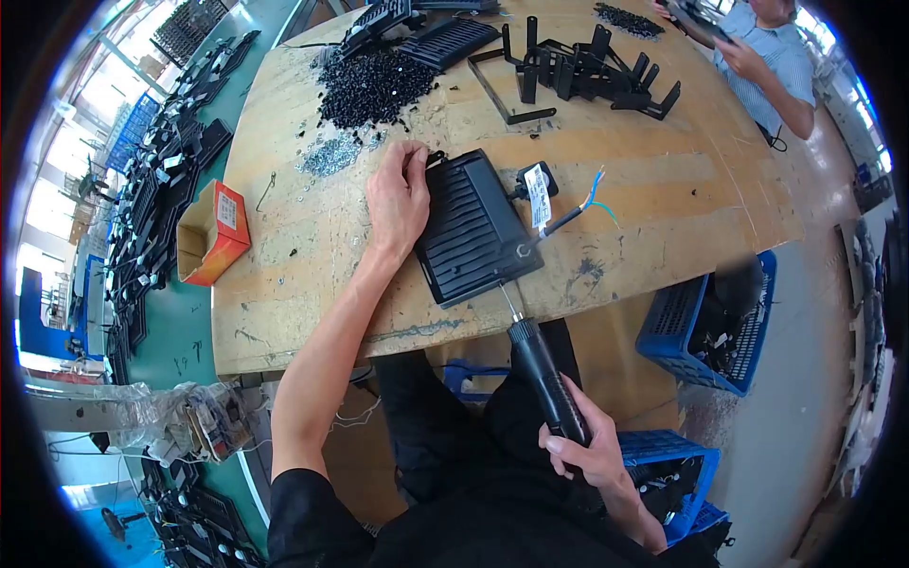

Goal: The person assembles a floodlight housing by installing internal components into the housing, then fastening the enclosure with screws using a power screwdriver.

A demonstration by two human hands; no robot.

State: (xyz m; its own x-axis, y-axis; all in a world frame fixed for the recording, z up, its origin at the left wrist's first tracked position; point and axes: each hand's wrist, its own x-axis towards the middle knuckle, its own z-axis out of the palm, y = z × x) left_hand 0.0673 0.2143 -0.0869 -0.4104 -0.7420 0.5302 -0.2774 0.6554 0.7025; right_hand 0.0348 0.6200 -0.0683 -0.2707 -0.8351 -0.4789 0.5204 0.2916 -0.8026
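A black finned lamp housing [469, 222] lies on the wooden table, its ribbed side up. My left hand [398, 194] has its fingers curled on the housing's upper left edge, near a small black part. In my right hand [587, 445] is a black electric screwdriver [549, 379], its bit tip right at the housing's lower edge. From the housing's right side comes a black cable [565, 221] with a white label [538, 194] and stripped coloured wires at its end.
Black screws [374, 87] and silver washers [331, 156] lie piled beyond my left hand. Black brackets [587, 71] stand at the back. An orange box [216, 232] sits left. Blue crates [686, 341] stand below the right edge. A person [772, 62] works at far right.
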